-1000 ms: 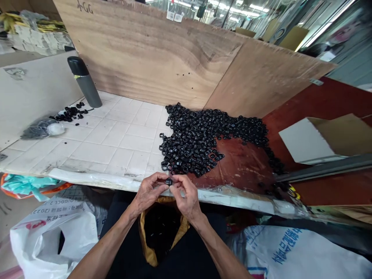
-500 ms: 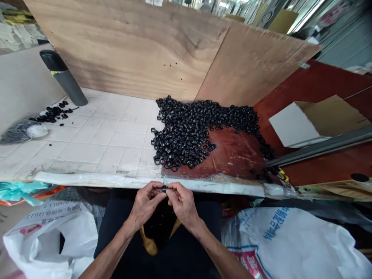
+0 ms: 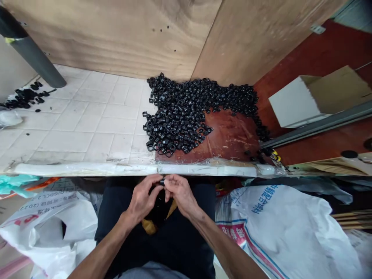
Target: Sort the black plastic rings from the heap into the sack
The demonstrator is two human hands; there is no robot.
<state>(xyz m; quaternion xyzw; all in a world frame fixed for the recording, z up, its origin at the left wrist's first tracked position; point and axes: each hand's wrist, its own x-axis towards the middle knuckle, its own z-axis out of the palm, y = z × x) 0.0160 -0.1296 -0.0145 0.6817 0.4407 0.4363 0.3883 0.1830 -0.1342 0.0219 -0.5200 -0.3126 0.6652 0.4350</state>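
A small black ring (image 3: 162, 181) sits between the fingertips of both hands, just below the table's front edge. My left hand (image 3: 144, 197) pinches it from the left with thumb and forefinger. From the right, my right hand (image 3: 179, 193) holds it with closed fingers, which partly hide it. Beyond the hands, a large pile of black rings (image 3: 180, 116) lies on the tabletop, partly on white covering and partly on dark red board. Below the hands, over the lap, an opening with dark contents and a yellowish-brown edge (image 3: 149, 226) shows.
A plywood panel (image 3: 116, 42) stands behind the table. A dark grey cylinder (image 3: 40, 60) and loose black pieces (image 3: 24, 97) are at the left. An open cardboard box (image 3: 296, 102) is beyond a metal rail at the right. White sacks (image 3: 287, 228) flank the lap.
The view has tilted down and shifted right, so the table appears higher and further left. Both hands still hold the small black ring, with the right fingers slightly rearranged.
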